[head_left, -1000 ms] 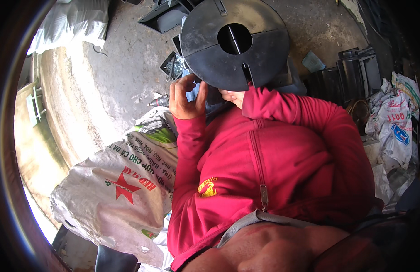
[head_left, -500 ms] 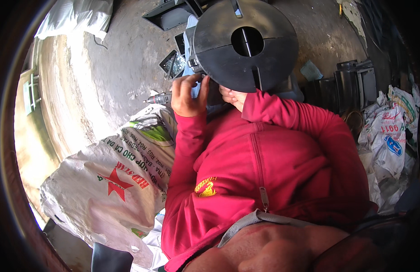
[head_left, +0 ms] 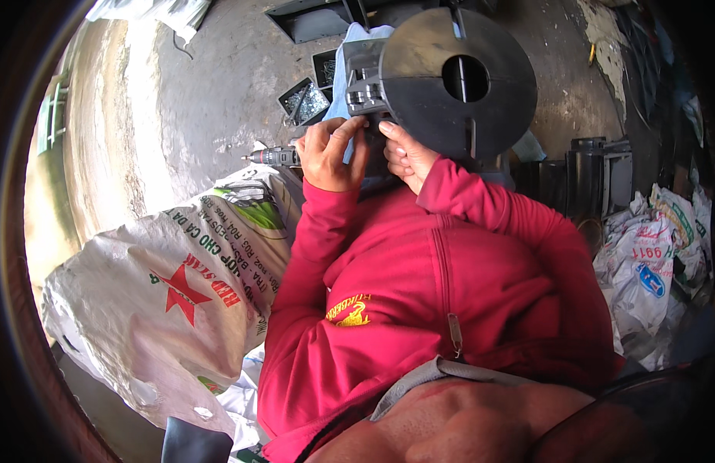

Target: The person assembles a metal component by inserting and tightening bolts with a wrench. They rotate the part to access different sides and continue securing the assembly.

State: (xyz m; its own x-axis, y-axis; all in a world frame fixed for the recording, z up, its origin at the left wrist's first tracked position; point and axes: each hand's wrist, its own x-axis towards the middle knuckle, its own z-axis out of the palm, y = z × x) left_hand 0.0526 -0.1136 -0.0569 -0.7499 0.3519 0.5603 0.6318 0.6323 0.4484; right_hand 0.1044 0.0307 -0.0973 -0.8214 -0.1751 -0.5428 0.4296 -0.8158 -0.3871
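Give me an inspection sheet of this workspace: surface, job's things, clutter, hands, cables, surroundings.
Surface: bare grey concrete floor, stained and sunlit.
Job's things: round dark metal disc with a centre hole, joined to a grey bracket.
Clutter: open trays of small shiny parts; power drill lying on a white printed woven sack.
Hands: left hand and right hand both at the disc's lower edge; grip cannot be told.
Cables: nothing seen.
Surroundings: black moulded parts, more sacks at right.
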